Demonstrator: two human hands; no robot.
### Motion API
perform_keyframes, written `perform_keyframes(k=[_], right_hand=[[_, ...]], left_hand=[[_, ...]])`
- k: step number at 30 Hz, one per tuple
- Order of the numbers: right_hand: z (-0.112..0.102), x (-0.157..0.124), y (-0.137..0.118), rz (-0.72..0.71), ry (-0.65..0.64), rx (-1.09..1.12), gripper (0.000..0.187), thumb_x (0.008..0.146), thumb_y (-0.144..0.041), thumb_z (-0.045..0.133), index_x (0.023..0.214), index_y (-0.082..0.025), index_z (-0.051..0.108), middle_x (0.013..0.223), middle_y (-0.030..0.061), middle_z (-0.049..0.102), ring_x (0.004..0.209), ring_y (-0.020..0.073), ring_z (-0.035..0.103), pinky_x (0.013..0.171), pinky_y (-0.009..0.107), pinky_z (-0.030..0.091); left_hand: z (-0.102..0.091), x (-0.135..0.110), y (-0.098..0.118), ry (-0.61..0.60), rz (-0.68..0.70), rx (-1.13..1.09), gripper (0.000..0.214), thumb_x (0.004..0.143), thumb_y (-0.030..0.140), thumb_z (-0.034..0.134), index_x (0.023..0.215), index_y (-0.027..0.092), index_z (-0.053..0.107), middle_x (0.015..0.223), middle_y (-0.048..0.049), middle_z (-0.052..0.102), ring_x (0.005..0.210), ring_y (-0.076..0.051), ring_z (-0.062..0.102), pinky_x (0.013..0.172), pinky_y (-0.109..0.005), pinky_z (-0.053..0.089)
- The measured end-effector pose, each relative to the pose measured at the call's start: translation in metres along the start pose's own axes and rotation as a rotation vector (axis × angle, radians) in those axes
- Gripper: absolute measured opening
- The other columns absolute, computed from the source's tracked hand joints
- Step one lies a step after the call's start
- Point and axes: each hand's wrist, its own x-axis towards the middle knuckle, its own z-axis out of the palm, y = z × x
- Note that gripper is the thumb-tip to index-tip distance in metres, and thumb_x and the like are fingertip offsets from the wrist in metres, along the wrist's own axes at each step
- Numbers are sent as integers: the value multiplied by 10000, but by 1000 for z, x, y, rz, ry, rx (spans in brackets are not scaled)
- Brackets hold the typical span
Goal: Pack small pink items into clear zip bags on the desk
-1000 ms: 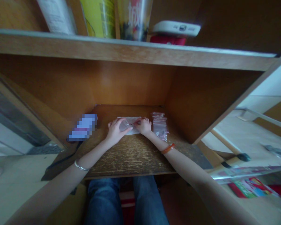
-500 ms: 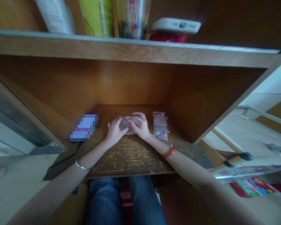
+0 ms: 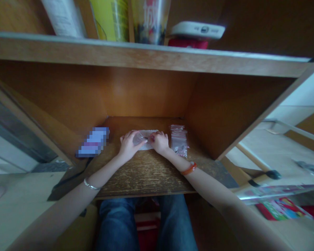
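Note:
Between my hands, on the worn wooden board (image 3: 141, 174), lies a clear, crinkled plastic bag (image 3: 146, 133). My left hand (image 3: 128, 143) is closed on its left side, thumb on top. At the bag's right side, my right hand (image 3: 161, 143) has its fingers curled in together; a small reddish spot shows at the fingertips, too blurred to name. Just right of that hand, a row of overlapping small clear bags (image 3: 178, 141) with reddish edge strips lies flat.
A phone (image 3: 92, 142) with a blurred screen leans at the left, a dark cable running from it. Wooden side walls and a shelf edge (image 3: 146, 57) enclose the space. Above stand a yellow container (image 3: 108, 21), a cup (image 3: 150, 24) and a white device (image 3: 197, 29).
My right hand has turned and shifted slightly right, its fingers now curled inward. More of the bag shows between the hands. My left hand stays in place; my knees have moved apart.

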Motion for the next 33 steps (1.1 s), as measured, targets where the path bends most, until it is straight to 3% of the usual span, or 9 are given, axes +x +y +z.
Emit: perform_keyframes(k=[8,12,18,26,30,33], right_hand=[[3,3,2,20,-2,3,194,863,-213,507,909,-227,694,982,84,679,999,247,567,846,366,377],[-2,3,1,13,116,118,216,886,-193,478,957,-224,680,1028,63,673,1014,228,555,863,355,366],[-7,-2,-5,-149,315,367,211,934,-245,458,966,-212,664,1008,39,675,983,198,560,877,332,362],[-4,-9,-11,-371,235,442,220,929,-290,477,1060,-197,629,1032,41,675,961,174,573,905,315,383],[-8,-8,-13,-211,218,223,301,916,-237,440,1171,-141,568,1098,112,643,1013,227,560,896,345,398],[-9,-7,-12,-84,105,-21,317,891,-230,455,1173,-125,556,1099,151,627,1025,268,555,866,374,413]], left_hand=[[-1,1,2,-13,-22,6,381,775,408,693,1090,242,557,1133,-57,652,1080,-253,585,914,-403,385],[1,0,0,-19,-4,-7,374,776,387,697,1089,243,552,1140,-53,649,1083,-244,585,923,-396,384],[1,0,-2,-47,10,-32,360,773,342,696,1087,244,550,1154,-50,644,1090,-241,584,931,-398,390],[0,1,0,-116,-16,-43,402,748,196,690,1116,226,530,1193,-64,628,1127,-253,563,951,-419,376],[1,0,-1,-86,11,-24,365,767,257,701,1093,227,541,1154,-54,645,1096,-252,577,926,-410,379],[2,-1,-3,-57,34,-21,376,769,325,712,1091,233,544,1146,-51,647,1092,-246,580,911,-395,384]])
